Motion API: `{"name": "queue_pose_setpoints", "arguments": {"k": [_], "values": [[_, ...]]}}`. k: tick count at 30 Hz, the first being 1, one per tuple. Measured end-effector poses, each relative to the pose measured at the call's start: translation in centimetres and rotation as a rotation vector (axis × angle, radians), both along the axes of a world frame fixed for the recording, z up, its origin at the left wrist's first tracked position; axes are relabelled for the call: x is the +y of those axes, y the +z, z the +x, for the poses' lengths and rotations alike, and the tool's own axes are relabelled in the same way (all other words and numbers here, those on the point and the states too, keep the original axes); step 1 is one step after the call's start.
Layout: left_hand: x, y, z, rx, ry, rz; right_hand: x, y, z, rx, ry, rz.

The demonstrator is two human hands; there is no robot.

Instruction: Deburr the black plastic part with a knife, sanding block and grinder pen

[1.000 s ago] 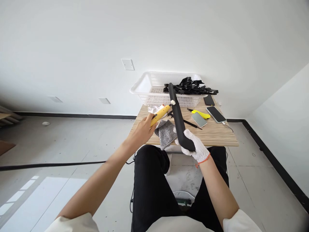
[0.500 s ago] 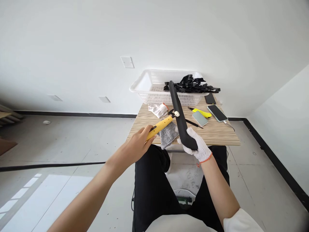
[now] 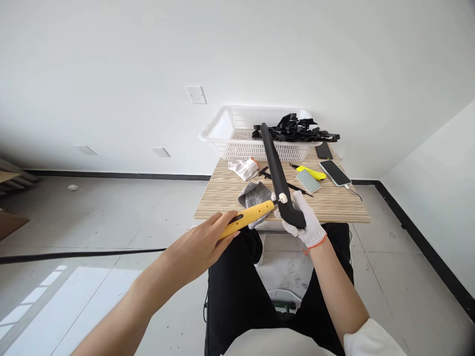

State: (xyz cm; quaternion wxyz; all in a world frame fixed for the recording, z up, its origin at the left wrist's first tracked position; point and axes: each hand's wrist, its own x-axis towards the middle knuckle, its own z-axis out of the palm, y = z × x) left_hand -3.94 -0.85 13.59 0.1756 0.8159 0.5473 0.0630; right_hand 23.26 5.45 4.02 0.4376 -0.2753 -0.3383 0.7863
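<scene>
My right hand (image 3: pixel 306 225), in a white knit glove, grips the near end of a long black plastic bar (image 3: pixel 275 170) that slants up and away over the small wooden table (image 3: pixel 334 205). My bare left hand (image 3: pixel 202 242) holds a yellow pen-shaped tool (image 3: pixel 248 217). Its pale tip touches the bar's left edge just above my gloved fingers. A grey cloth (image 3: pixel 252 192) lies on the table under the tool.
A white plastic basket (image 3: pixel 226 129) with several black parts (image 3: pixel 297 130) stands at the table's far edge. On the table lie a spare white glove (image 3: pixel 244 168), a yellow knife (image 3: pixel 312 172), a grey card (image 3: pixel 308 181) and two phones (image 3: pixel 334 172). A black cable (image 3: pixel 74 254) crosses the floor.
My left hand has drawn the yellow tool toward me, sliding its tip down the bar's edge from near the middle to close by my right hand. The bar has barely moved.
</scene>
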Motion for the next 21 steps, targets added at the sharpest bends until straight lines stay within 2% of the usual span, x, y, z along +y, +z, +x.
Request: {"name": "queue_pose_setpoints", "arguments": {"k": [4, 10, 15, 21], "values": [[0.7, 0.0, 0.4, 0.071, 0.030, 0.098, -0.2, 0.3, -0.1, 0.045, 0.016, -0.003], [3.1, -0.5, 1.1, 0.136, 0.054, 0.202, -0.2, 0.5, 0.0, 0.055, 0.066, 0.008], [5.1, -1.0, 1.8, 0.176, 0.097, 0.271, -0.3, 0.9, -0.2, 0.011, 0.051, -0.053], [8.8, -0.3, 3.1, 0.144, 0.157, 0.327, -0.5, 1.1, -0.3, 0.032, 0.068, -0.051]]}}
